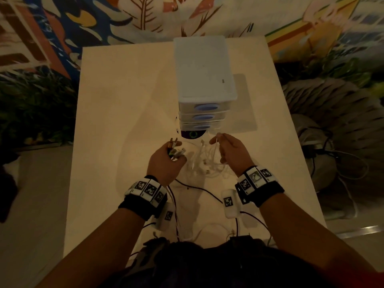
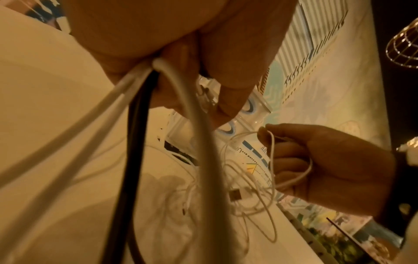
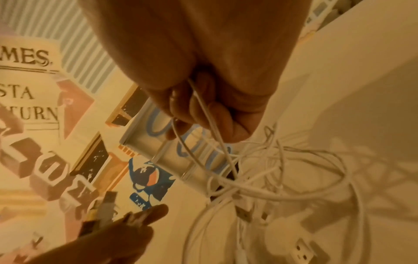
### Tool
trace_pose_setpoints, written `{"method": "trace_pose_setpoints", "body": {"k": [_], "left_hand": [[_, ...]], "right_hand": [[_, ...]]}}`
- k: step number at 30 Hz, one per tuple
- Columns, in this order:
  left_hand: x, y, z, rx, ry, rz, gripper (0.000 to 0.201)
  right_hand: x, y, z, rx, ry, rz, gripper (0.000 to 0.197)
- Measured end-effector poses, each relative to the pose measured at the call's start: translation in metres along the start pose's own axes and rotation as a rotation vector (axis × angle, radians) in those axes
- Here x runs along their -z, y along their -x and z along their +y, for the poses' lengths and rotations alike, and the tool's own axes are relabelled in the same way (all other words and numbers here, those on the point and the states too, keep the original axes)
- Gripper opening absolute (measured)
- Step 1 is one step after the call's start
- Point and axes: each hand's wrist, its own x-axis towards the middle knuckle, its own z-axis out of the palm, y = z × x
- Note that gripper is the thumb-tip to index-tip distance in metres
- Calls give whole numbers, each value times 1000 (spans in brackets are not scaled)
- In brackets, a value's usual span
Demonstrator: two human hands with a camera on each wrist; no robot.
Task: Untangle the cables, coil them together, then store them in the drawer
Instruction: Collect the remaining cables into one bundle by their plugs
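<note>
My left hand [image 1: 166, 161] is raised over the table and grips a bundle of cable ends [image 1: 175, 151], their plugs sticking out past the fingers. White and black cables [image 2: 140, 125] hang down from its fist. My right hand [image 1: 229, 150] holds a loop of thin white cable [image 2: 272, 155] pinched at its fingertips [image 3: 235, 128]. Between the hands a tangle of white cables [image 1: 205, 163] lies on the table, with a USB plug [image 2: 235, 194] in it. The small white drawer unit [image 1: 202, 80] with blue oval handles [image 1: 205, 107] stands just beyond, its drawers closed.
The cream table [image 1: 116, 113] has bare room at left and right of the drawer unit. A dark round object [image 1: 192, 135] sits at the unit's foot. A white adapter [image 3: 294, 244] lies among the cables. Black wires [image 1: 199, 189] run across the near edge.
</note>
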Motion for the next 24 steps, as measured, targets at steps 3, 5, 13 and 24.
{"method": "trace_pose_setpoints", "body": {"k": [3,5,13,24], "left_hand": [[0,5,7,-25,111,20,16],[-3,9,15,-24,205,-35,30],[-1,11,25,45,336,-98,32],[14,8,7,66,90,-17,20]], "right_hand": [[0,7,-1,106,265,-42,26],[-8,13,0,166,337,-71,23],[-15,27,-3,251,395,-147,15],[22,20,-3,35,-312,172,24]]}}
